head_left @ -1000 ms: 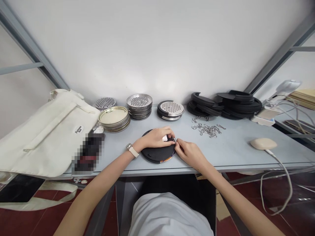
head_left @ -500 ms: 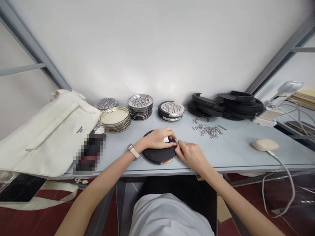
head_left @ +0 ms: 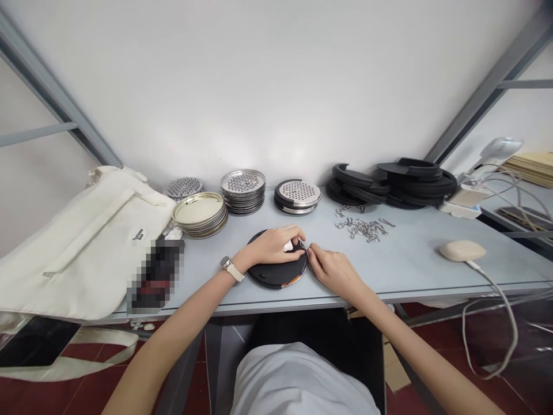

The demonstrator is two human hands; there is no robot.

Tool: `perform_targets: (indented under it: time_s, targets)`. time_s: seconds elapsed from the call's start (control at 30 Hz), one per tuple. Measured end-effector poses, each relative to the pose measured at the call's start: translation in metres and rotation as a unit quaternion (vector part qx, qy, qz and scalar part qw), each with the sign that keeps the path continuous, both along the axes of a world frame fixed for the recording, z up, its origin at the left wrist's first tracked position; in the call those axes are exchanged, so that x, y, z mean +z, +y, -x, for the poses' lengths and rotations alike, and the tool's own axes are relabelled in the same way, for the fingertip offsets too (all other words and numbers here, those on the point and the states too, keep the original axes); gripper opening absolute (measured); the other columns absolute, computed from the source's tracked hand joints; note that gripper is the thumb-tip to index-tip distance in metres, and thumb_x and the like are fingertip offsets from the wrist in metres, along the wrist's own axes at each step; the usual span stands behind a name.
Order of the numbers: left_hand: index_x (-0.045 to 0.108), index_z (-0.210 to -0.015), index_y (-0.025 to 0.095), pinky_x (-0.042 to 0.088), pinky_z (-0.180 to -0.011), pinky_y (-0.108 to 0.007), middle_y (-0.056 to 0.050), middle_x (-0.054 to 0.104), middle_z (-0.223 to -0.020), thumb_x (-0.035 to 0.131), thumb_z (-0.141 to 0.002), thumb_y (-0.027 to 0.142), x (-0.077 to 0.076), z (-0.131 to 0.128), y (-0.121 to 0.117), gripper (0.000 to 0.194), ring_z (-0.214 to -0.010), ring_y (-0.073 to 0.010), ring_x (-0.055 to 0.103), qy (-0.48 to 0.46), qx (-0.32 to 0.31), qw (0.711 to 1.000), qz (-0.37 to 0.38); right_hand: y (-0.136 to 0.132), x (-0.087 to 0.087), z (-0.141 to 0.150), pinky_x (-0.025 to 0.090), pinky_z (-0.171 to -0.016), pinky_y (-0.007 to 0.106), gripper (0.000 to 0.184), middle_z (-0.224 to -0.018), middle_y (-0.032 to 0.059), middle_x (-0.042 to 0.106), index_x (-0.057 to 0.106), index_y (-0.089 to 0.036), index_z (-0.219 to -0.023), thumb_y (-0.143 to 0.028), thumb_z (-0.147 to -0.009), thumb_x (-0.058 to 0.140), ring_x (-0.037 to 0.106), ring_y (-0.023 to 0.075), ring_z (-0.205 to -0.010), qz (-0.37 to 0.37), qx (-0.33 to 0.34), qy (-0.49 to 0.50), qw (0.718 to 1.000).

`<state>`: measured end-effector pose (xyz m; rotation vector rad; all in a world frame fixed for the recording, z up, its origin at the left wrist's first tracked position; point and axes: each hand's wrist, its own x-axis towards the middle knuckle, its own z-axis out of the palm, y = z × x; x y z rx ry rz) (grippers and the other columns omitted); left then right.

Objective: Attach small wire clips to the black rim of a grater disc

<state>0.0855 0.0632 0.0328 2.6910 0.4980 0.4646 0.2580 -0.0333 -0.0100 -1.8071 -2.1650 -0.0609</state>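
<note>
A round black disc (head_left: 276, 274) lies on the table close to its front edge, with a strip of shiny metal and some orange showing along its lower right rim. My left hand (head_left: 272, 248) rests over the disc, its fingers curled round the right part, where a small white patch shows by the fingers. At the disc's right edge my right hand (head_left: 334, 268) pinches what looks like a small metal wire clip; the fingertips hide most of it. Behind lies a pile of loose metal clips (head_left: 367, 230).
Along the wall stand gold-rimmed lids (head_left: 199, 210), stacked perforated metal discs (head_left: 243, 184), black-and-metal assembled discs (head_left: 298, 193) and black rings (head_left: 417, 181). A white bag (head_left: 86, 248) fills the left side. A cream corded device (head_left: 462, 251) lies right.
The view has shifted slightly. Both hands stay at the disc's right edge, the right fingers a little changed in position; a thin piece of metal now shows between the hands.
</note>
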Motion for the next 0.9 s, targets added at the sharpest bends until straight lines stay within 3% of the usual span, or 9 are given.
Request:
perform_targets:
  time_s: [0.2, 0.47, 0.9]
  targets:
    - [0.051, -0.102, 0.020, 0.042, -0.072, -0.024, -0.001, 0.057, -0.091, 0.051, -0.086, 0.034, -0.0014, 0.0006, -0.0004, 0.021, -0.079, -0.0136, 0.056, 0.012, 0.006, 0.999, -0.033, 0.0017, -0.0001, -0.0029, 0.020, -0.049, 0.026, 0.028, -0.062, 0.0015, 0.064, 0.050, -0.019, -0.090, -0.031, -0.099, 0.026, 0.056, 0.0152, -0.048, 0.020, -0.001, -0.002, 1.000]
    - [0.052, -0.097, 0.019, 0.043, -0.072, -0.025, -0.002, 0.057, -0.093, 0.051, -0.087, 0.035, -0.0022, 0.0005, 0.0004, 0.019, -0.079, -0.0141, 0.057, 0.011, 0.009, 0.999, -0.044, 0.0016, 0.0021, -0.0011, 0.021, -0.050, 0.026, 0.028, -0.063, 0.0010, 0.065, 0.049, -0.020, -0.083, -0.030, -0.098, 0.028, 0.058, 0.0149, -0.050, 0.020, 0.001, -0.001, 1.000]
    - [0.054, -0.100, 0.019, 0.044, -0.075, -0.023, 0.000, 0.057, -0.091, 0.053, -0.087, 0.031, -0.0008, 0.0010, 0.0012, 0.018, -0.083, -0.0131, 0.056, -0.011, -0.008, 1.000, -0.003, 0.0012, 0.0017, -0.0008, 0.020, -0.050, 0.027, 0.027, -0.063, 0.0017, 0.065, 0.049, -0.019, -0.082, -0.029, -0.097, 0.029, 0.058, 0.0146, -0.050, 0.018, -0.002, -0.018, 1.000]
